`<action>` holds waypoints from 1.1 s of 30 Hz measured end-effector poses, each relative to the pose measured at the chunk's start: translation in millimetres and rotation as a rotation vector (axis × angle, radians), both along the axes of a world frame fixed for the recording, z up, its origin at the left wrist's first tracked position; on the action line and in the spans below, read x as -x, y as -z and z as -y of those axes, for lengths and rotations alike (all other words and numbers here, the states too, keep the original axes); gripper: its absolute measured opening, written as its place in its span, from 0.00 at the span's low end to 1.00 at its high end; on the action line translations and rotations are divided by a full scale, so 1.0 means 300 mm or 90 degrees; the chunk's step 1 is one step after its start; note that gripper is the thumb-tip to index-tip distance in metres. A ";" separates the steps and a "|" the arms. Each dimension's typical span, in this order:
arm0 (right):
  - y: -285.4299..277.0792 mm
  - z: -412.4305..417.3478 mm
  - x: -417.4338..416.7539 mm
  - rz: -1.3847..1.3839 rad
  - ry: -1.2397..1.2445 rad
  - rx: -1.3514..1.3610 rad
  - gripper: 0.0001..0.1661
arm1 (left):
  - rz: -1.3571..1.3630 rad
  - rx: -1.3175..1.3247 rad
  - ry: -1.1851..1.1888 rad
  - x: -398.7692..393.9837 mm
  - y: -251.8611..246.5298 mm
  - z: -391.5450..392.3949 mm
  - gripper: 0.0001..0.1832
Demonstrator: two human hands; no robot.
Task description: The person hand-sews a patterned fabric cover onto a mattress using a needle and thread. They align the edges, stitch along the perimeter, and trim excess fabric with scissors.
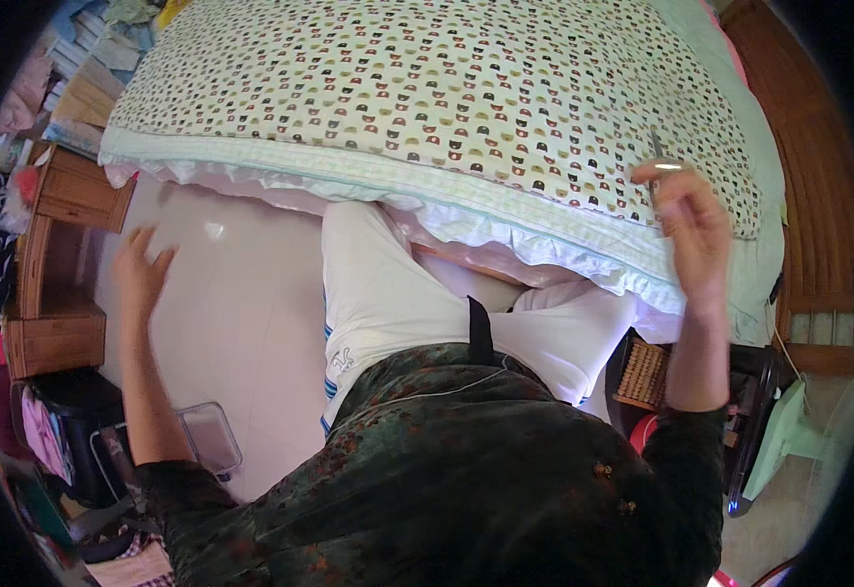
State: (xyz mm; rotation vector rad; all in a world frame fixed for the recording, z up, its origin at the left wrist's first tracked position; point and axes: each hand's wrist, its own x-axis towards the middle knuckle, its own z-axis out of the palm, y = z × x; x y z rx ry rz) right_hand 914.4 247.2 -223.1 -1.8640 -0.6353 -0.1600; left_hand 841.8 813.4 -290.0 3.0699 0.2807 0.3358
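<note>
Over the near right side of the bed, my right hand (pixel 691 227) is raised with a slim metal tool (pixel 655 141) in its fingers. The tool has a shiny rounded part by the fingertips; blur hides its exact kind. Off to the left, above the pale floor, my left hand (pixel 142 268) holds nothing, thumb and fingers apart. Before me lies a bed covered by a white cloth (pixel 427 88) printed with small red, black and tan motifs. A pale quilted layer with a ruffled edge (pixel 471 220) hangs along its front, over my knees.
A wooden desk (pixel 67 334) with a drawer stands at the left, a black stool (pixel 78 396) beside it. Near my left forearm is a metal-framed rack (pixel 210 436). At the right are a woven bamboo seat (pixel 641 374), a pale green stand (pixel 779 440) and a wooden panel (pixel 801 161).
</note>
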 end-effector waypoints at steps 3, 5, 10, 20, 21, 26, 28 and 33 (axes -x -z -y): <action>0.047 -0.217 0.041 0.103 -0.104 0.210 0.06 | 0.096 0.530 0.371 -0.186 0.019 0.515 0.13; 0.080 -0.309 0.041 0.188 -0.152 0.204 0.09 | -0.056 0.810 0.493 -0.154 -0.033 0.811 0.17; 0.193 -0.359 0.035 0.166 -0.028 0.191 0.09 | -0.301 1.195 0.389 -0.152 0.007 0.993 0.11; 0.334 -0.378 -0.014 -0.084 0.082 0.023 0.05 | -0.230 1.091 0.249 -0.212 0.132 0.978 0.06; 0.345 -0.372 -0.021 -0.114 0.074 0.023 0.05 | -0.224 1.069 0.251 -0.214 0.154 0.977 0.04; 0.389 -0.327 -0.050 -0.193 0.036 0.051 0.06 | -0.260 1.000 0.265 -0.256 0.191 0.986 0.01; 0.411 -0.298 -0.062 -0.207 0.068 0.057 0.05 | -0.252 0.983 0.272 -0.266 0.229 0.995 0.01; 0.466 -0.027 -0.183 -0.133 0.320 0.043 0.04 | -0.234 1.018 0.193 -0.308 0.294 0.946 0.01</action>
